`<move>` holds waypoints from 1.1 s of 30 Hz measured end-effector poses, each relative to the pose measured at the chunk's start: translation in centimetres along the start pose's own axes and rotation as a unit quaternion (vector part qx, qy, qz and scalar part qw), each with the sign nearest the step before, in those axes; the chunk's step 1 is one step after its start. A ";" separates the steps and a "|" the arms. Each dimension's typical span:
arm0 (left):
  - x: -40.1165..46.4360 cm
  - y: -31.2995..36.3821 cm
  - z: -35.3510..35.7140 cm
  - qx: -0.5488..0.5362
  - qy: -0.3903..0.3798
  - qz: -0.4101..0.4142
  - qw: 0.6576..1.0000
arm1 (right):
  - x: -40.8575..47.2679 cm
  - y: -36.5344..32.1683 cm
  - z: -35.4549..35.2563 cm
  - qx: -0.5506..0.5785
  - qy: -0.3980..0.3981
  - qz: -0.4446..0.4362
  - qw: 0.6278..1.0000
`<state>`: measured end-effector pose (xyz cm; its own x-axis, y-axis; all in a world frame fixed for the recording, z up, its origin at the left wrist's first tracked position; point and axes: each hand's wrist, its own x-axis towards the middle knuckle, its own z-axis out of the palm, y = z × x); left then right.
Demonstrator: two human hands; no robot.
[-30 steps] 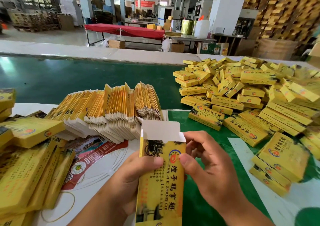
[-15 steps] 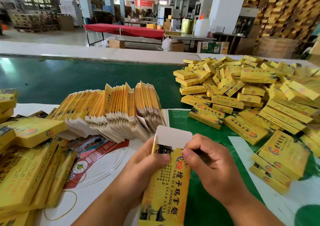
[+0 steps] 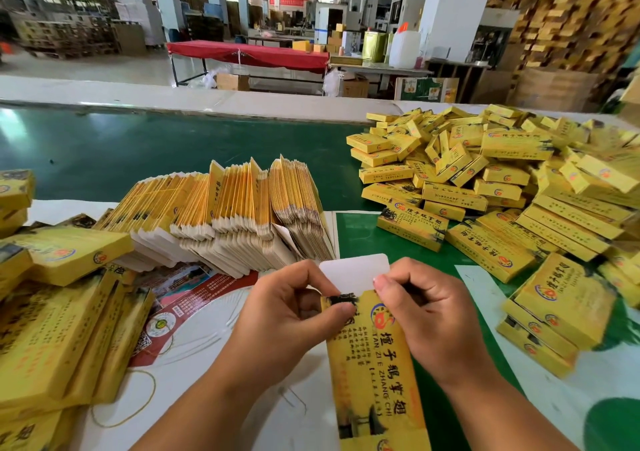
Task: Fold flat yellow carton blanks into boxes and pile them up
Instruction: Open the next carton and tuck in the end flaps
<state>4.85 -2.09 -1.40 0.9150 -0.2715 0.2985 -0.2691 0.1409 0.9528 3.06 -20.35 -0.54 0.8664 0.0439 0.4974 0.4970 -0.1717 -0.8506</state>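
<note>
A factory hall is seen behind the green bench (image 3: 138,153); blanks (image 3: 228,222) are fanned centre, boxes (image 3: 485,180) heaped right. One carton (image 3: 374,364) is pinched by left hand (image 3: 287,315) and right hand (image 3: 429,315), white flap (image 3: 353,270) up.

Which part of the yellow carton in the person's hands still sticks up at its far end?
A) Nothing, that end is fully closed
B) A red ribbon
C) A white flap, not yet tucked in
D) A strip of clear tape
C: a white flap stands above the top edge of the yellow carton, between the left hand and the right hand that hold it.
</note>
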 end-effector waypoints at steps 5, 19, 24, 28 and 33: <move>0.0 0.0 -0.2 0.041 -0.027 -0.002 0.999 | -0.2 0.1 0.3 -0.009 -0.008 0.001 1.000; 0.5 0.5 -1.1 -0.061 -0.017 -0.029 0.998 | 0.0 0.6 -0.2 0.046 -0.012 0.086 0.995; 0.6 0.4 -1.1 -0.080 -0.005 -0.026 0.996 | 0.1 0.7 -0.6 0.068 -0.111 0.129 0.983; 0.8 0.3 -1.3 -0.076 -0.012 -0.037 0.996 | 0.1 0.9 -0.7 0.068 -0.115 0.116 0.984; 0.8 0.7 -1.5 -0.058 -0.010 -0.015 0.998 | 0.2 0.8 -0.8 0.092 -0.117 0.102 0.984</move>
<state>5.80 -0.81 -0.60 0.9155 -0.2968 0.2715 -0.2035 0.2402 0.9491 3.57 -21.23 -0.96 0.9258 0.2556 0.2785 0.2930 -0.0196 -0.9559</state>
